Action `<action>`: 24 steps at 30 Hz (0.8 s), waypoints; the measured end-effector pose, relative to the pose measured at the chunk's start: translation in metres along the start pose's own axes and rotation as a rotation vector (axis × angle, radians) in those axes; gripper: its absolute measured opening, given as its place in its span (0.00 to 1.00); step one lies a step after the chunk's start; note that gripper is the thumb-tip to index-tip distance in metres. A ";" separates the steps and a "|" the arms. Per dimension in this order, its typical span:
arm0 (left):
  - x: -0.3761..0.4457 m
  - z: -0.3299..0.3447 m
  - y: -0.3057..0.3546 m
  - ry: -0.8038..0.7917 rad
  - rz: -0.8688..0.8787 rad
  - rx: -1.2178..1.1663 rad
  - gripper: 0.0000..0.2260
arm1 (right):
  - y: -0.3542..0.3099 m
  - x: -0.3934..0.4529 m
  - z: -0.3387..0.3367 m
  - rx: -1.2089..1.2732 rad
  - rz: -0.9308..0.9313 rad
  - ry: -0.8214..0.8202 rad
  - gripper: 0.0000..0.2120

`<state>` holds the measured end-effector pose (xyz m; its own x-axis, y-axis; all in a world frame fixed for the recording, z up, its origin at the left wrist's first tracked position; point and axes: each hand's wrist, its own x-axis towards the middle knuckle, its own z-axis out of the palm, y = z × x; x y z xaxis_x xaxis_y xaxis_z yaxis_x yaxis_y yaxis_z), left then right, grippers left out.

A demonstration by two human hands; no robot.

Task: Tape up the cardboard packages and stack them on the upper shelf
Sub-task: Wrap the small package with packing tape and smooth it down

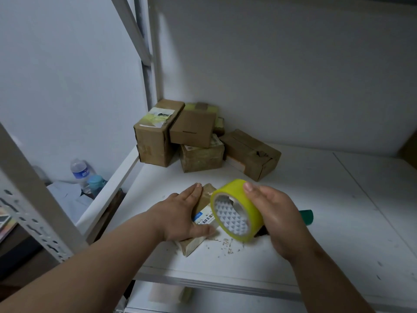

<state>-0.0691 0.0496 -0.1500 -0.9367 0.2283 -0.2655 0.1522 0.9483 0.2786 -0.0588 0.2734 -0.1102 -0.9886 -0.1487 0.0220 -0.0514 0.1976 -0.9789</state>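
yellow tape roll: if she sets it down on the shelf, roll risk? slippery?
On its rim the tape roll would probably roll, being round; laid flat it should stay. Its glossy outer face looks slick, so the right hand grip may slide. The hollow core suggests it is light.

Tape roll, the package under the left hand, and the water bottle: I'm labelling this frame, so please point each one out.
tape roll (pixel 242 195): head view, yellow outer band.
package (pixel 191 245): head view, near corner.
water bottle (pixel 79 171): head view, blue label.
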 end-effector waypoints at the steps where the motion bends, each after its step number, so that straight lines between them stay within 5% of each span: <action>1: 0.000 0.000 0.001 0.005 0.001 -0.003 0.51 | 0.001 -0.001 -0.005 0.044 0.033 -0.032 0.34; 7: -0.002 -0.001 0.003 0.011 -0.007 -0.006 0.51 | 0.005 -0.001 -0.027 0.084 0.147 -0.180 0.20; 12: 0.000 0.001 0.005 0.018 -0.011 0.035 0.50 | 0.002 -0.003 -0.022 -0.086 0.086 -0.178 0.34; 24: -0.007 0.004 0.011 0.090 0.126 0.345 0.49 | 0.010 0.001 -0.024 -0.119 0.079 -0.147 0.32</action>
<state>-0.0599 0.0595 -0.1486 -0.9254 0.3425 -0.1624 0.3513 0.9358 -0.0279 -0.0639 0.2989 -0.1154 -0.9595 -0.2662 -0.0923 0.0003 0.3265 -0.9452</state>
